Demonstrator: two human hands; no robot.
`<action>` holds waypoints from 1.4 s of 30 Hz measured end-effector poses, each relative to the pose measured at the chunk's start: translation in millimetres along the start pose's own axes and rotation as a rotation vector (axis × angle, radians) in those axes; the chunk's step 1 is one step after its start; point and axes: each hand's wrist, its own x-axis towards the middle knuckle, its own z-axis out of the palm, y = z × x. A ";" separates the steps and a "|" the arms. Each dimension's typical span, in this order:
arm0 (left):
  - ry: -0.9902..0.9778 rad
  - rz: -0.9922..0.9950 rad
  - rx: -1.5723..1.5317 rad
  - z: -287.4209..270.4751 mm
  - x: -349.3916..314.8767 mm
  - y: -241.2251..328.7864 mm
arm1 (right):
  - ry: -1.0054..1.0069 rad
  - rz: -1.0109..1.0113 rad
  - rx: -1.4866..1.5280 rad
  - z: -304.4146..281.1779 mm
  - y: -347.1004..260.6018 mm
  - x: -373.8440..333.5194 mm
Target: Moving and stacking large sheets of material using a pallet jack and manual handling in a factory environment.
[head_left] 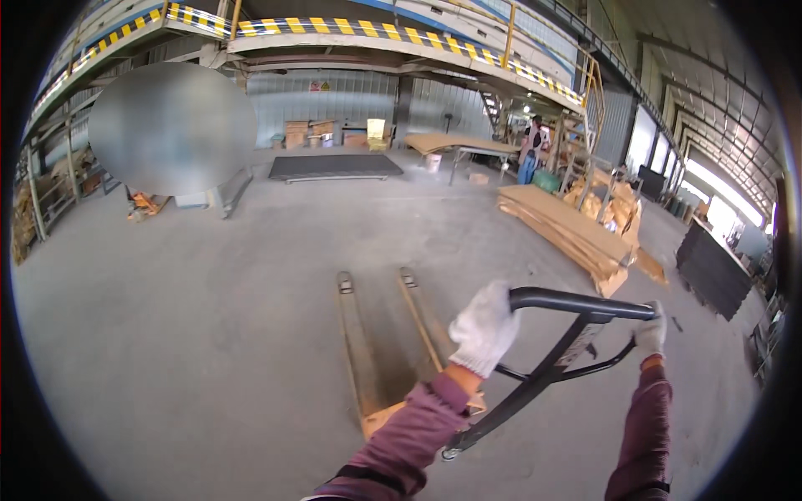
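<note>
The left hand (487, 328) and the right hand (651, 328) hold the black handle (589, 306), fingers closed around its ends. The pallet truck (386, 412) stands on the floor (225, 334), ahead-left; its forks (353, 330) point away, nearer the left hand.

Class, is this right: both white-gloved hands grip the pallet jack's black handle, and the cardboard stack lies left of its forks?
Not quite: the head view shows the cardboard stack right of the forks, not left. The rest stands: the white-gloved left hand and right hand grip the pallet jack's black handle.
</note>
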 end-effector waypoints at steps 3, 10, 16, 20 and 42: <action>0.099 0.047 0.033 52.9 58.9 -46.6 | -0.114 0.084 0.070 102.8 16.9 62.5; 0.239 -0.074 0.147 112.7 237.1 -124.6 | -0.248 -0.158 0.072 388.4 92.7 237.8; 0.289 -0.182 0.215 133.9 360.4 -192.9 | -0.645 -0.061 0.689 692.1 86.5 389.6; 0.603 -0.187 0.127 115.2 442.0 -298.9 | -0.686 -0.093 0.829 823.6 -16.4 368.4; 0.743 -0.384 -0.039 -26.1 1031.7 -852.4 | -0.368 -0.258 0.567 1344.6 -303.4 474.6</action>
